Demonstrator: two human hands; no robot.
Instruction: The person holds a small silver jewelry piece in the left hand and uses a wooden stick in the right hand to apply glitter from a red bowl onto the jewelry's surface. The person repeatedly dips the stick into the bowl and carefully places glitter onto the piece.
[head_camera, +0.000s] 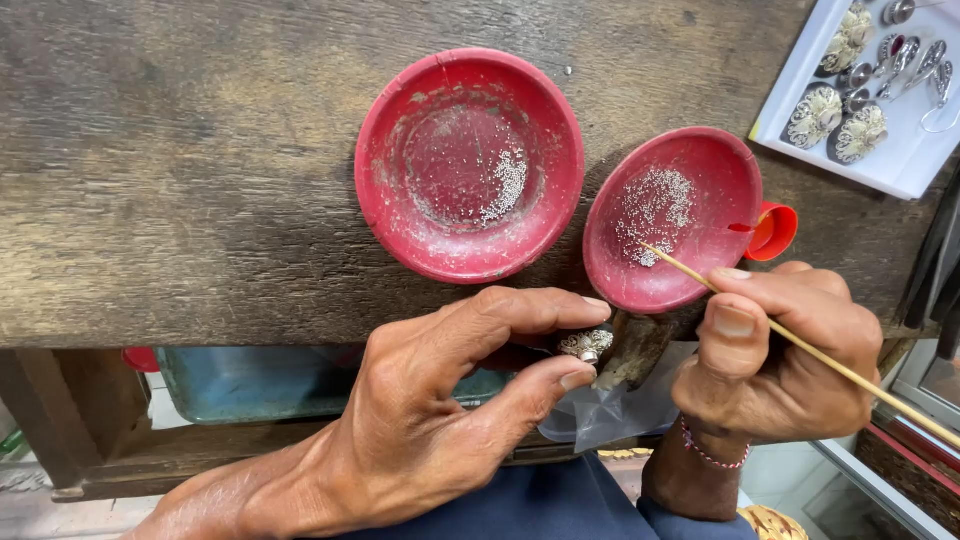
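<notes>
At the top right corner of the worktop (200, 150) lies a flat white rectangular tray (905, 160) carrying several silver filigree pieces (815, 115), oval and drop-shaped; no label shows on it. A small orange-red cap (775, 230) sits just beside the right bowl's rim.

The left hand (440, 410) pinches a small silver ornament (587, 345) between thumb and forefinger, the grip pressed together on it, at the front edge of the worktop, just below the 2 bowls. The right hand (790, 355) pinches a thin wooden stick (800, 345) between thumb and fingers; the stick slants up and left, its tip resting among tiny silver granules (655, 205) inside the smaller red bowl (700, 265). The ornament lies near the stick hand, apart from it, with a dark wooden peg (635, 350) between them. A larger red bowl (400, 200), worn and chipped, holds a smaller patch of granules and stands beside the first, the rims close to touching.

The worktop is dark, rough, weathered wood. Beneath it show a blue-green tub (250, 380), a clear plastic bag (610, 415) and a pale floor.
</notes>
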